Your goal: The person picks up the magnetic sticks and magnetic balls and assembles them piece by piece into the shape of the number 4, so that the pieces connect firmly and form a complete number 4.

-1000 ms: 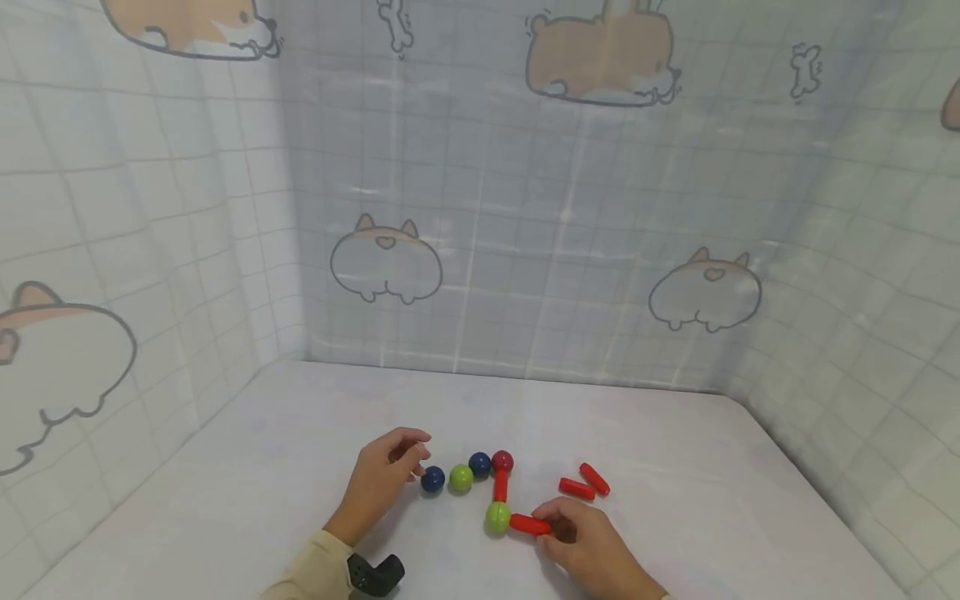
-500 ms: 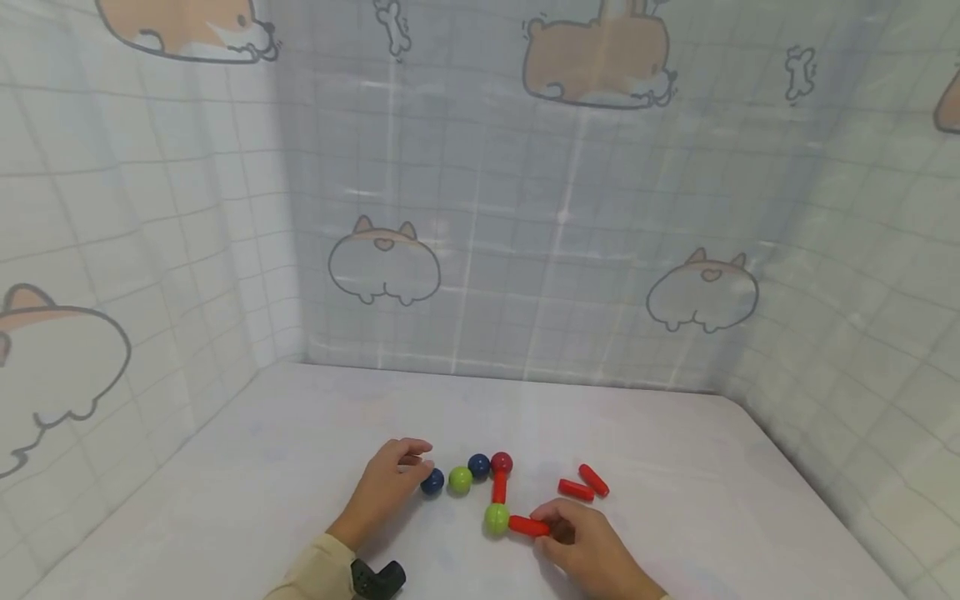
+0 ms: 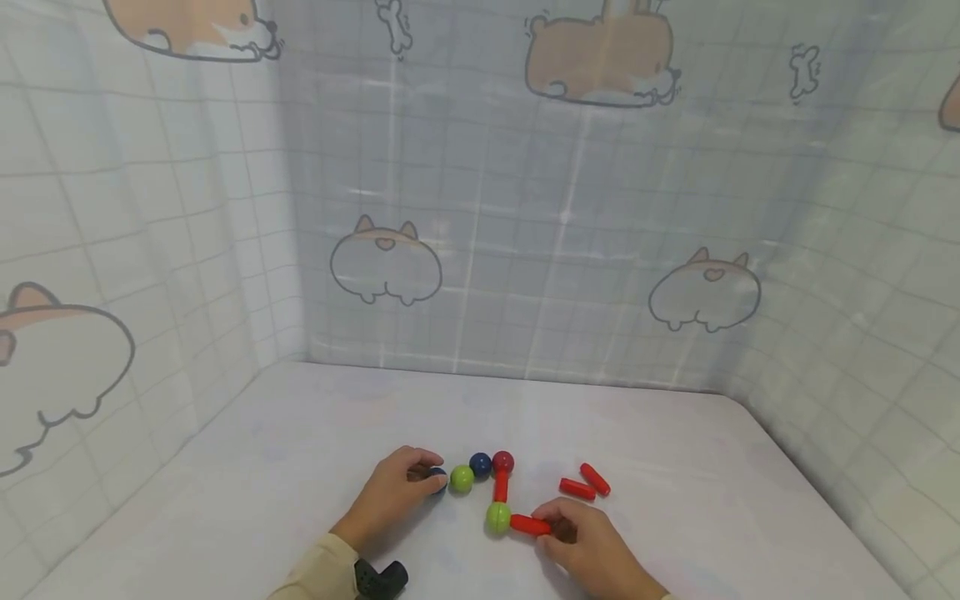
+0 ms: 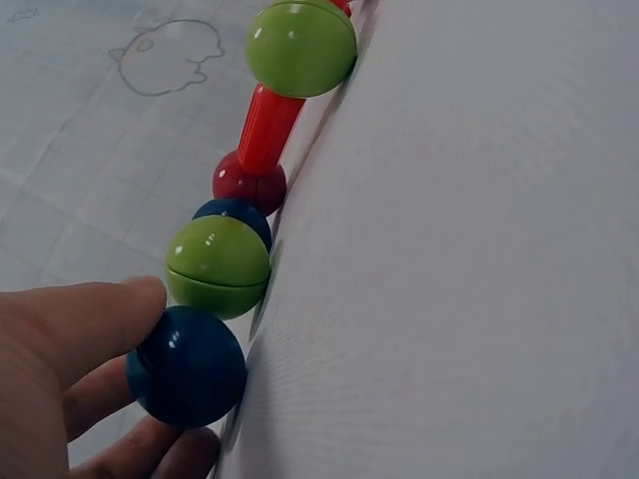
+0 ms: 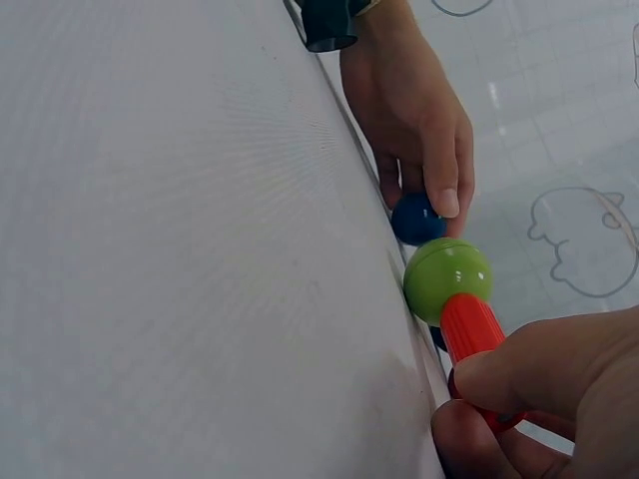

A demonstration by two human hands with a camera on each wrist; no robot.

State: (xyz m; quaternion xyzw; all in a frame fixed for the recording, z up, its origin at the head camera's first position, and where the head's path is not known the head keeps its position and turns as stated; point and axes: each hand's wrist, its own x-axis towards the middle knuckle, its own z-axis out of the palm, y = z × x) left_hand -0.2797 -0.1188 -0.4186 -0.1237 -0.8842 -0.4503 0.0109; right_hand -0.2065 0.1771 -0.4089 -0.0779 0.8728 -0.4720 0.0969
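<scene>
My left hand [image 3: 393,492] grips a dark blue ball [image 4: 190,367], thumb on one side and fingers curled behind. Beside that ball sit a loose-looking green ball [image 3: 462,478] and another blue ball [image 3: 481,465]. A dark red ball [image 3: 503,462] is joined by a red rod [image 3: 501,487] to a nearer green ball [image 3: 498,517]. From this green ball a second red rod [image 3: 529,524] points right, its outer end pinched between thumb and fingers of my right hand [image 3: 588,546]. In the right wrist view, the held rod meets the green ball [image 5: 447,279].
Two loose red rods, one flat [image 3: 577,489] and one slanted [image 3: 595,478], lie behind my right hand on the white table [image 3: 652,442]. A patterned curtain [image 3: 540,208] encloses the table's back and sides. A black device [image 3: 381,579] sits at my left wrist.
My left hand has moved slightly right and nearer, from beside the blue ball to gripping it. The right hand stays on the red rod, and the joined pieces look unmoved.
</scene>
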